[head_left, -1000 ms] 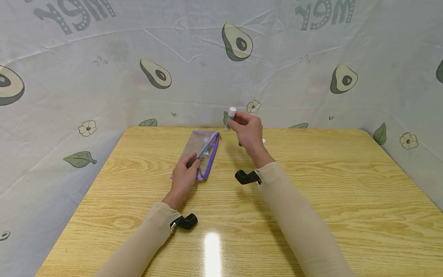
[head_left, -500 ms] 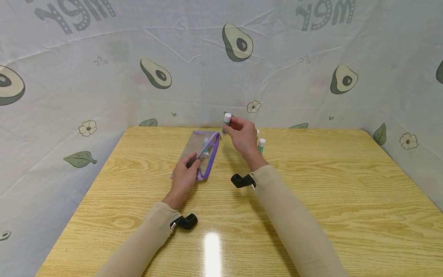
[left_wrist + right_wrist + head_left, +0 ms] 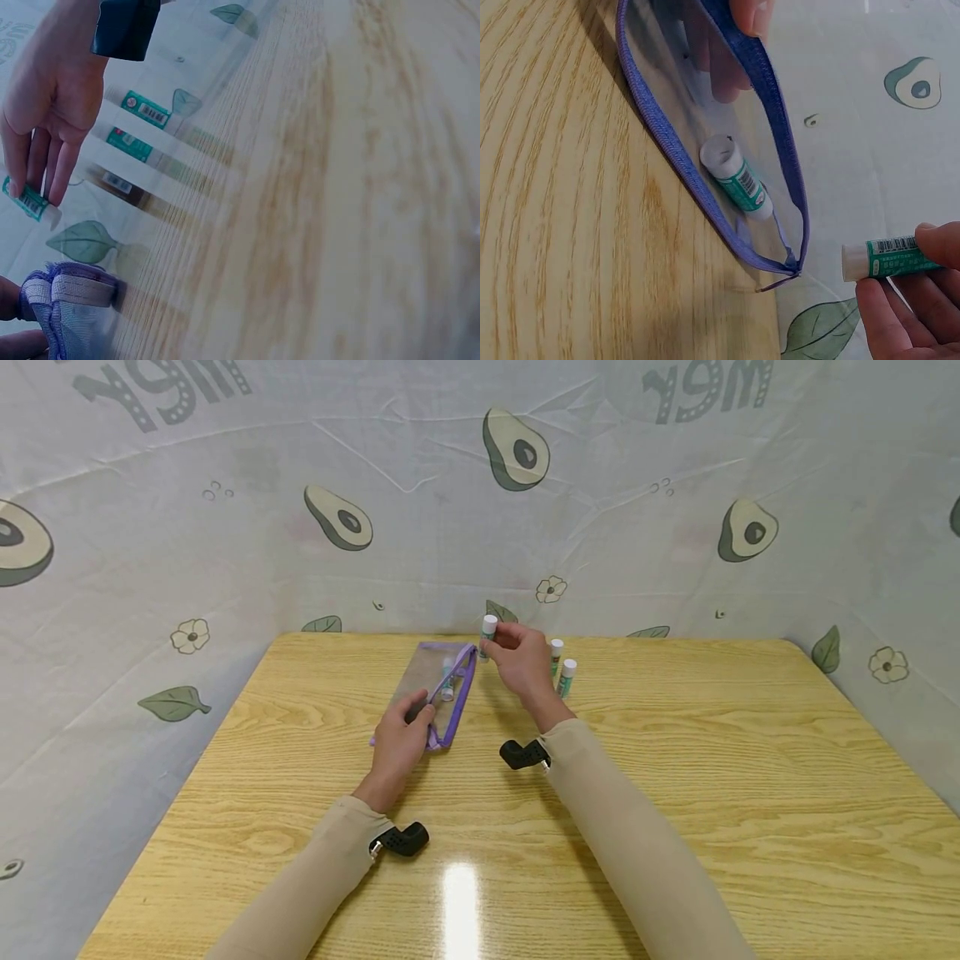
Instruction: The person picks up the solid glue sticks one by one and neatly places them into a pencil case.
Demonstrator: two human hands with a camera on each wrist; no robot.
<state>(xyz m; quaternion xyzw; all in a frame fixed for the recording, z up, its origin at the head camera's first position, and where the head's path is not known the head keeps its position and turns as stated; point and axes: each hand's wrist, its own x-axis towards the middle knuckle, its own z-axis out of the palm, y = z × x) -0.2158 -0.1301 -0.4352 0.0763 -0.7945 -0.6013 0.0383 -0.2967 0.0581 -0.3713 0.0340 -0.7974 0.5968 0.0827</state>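
My left hand [image 3: 401, 739] pinches the purple zip edge of a see-through mesh pouch [image 3: 408, 681], holding its mouth apart. Inside lies a white-and-green glue stick [image 3: 739, 180]. Between thumb and fingers, my right hand [image 3: 523, 664] grips another glue stick [image 3: 487, 628], upright with its white cap on top, near the pouch's far corner. In the right wrist view, this held glue stick [image 3: 892, 259] is outside the pouch, apart from the zip edge. Behind the right hand stand glue sticks, two with green labels [image 3: 146, 110] and one with a darker label [image 3: 116, 182].
The pouch lies on a wood-grain table [image 3: 675, 760]. A pale cloth printed with avocados [image 3: 514, 450] hangs behind the table's far edge. Black camera mounts [image 3: 525, 754] stick out from both wrists.
The right hand has moved left and down with its glue stick, closer to the pouch. Standing glue sticks have come into view beside it. The left hand and pouch stay put.
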